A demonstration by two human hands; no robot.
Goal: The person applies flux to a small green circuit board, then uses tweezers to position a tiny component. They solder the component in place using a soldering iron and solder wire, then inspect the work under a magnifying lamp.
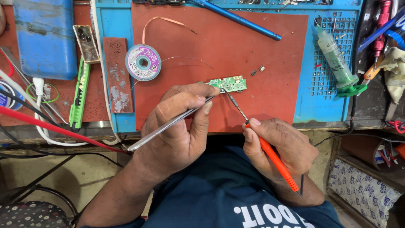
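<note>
left hand [179,126] pinches tweezers [168,126], right hand [280,147] grips soldering iron [270,154] on circuit board [228,84]

One view only, from a camera on the person's head, looking almost straight down over the chest onto the table [329,105]. It sits close: the hands fill the lower middle, the red mat [261,55] most of the upper half (its far edge nearly meets the frame top). The table's near edge crosses the middle, with floor [97,177] showing below at left.
</note>
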